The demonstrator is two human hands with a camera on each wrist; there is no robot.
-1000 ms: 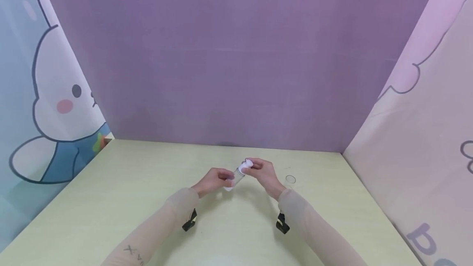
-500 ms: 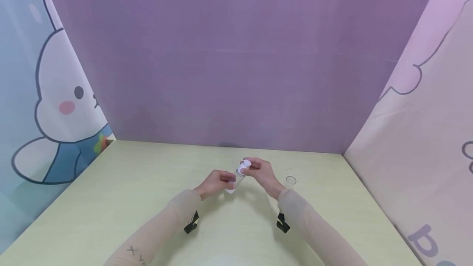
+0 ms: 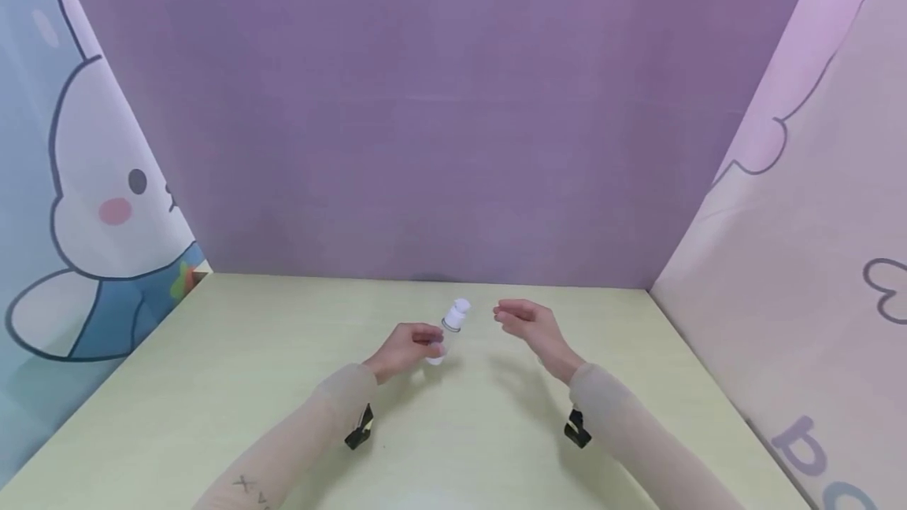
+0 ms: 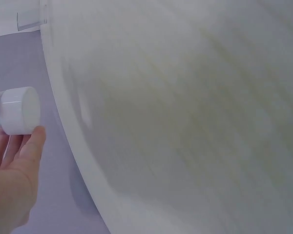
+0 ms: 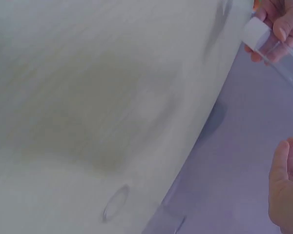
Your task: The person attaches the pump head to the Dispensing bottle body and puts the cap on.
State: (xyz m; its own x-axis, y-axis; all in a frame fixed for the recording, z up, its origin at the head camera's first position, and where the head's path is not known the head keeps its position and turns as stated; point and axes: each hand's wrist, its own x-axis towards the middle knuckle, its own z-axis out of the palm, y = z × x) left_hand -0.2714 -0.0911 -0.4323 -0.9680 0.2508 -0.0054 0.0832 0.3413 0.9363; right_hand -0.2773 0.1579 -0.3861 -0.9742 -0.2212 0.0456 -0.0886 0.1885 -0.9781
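A small clear pump bottle (image 3: 455,315) with a white top and a white base leans in my left hand (image 3: 405,349), its top tipped up toward the right. My left thumb and fingers pinch it low on the body. In the right wrist view, the left hand (image 5: 288,27) shows around the bottle's clear body (image 5: 283,61), close to the white base. My right hand (image 3: 534,330) is off to the right of the bottle, apart from it, with loosely bent fingers and nothing in them. A clear, open-ended cover (image 5: 161,220) appears low in the right wrist view.
Beneath the hands is a pale yellow tabletop (image 3: 212,384). A purple backdrop (image 3: 439,116) rises behind it. Printed cartoon sheets flank the table, one on the left (image 3: 113,171) and one on the right (image 3: 794,258).
My right hand has let go of the bottle's top and moved right. The bottle stays in my left hand, slightly further left. The clear ring seen on the table is now hidden in the head view.
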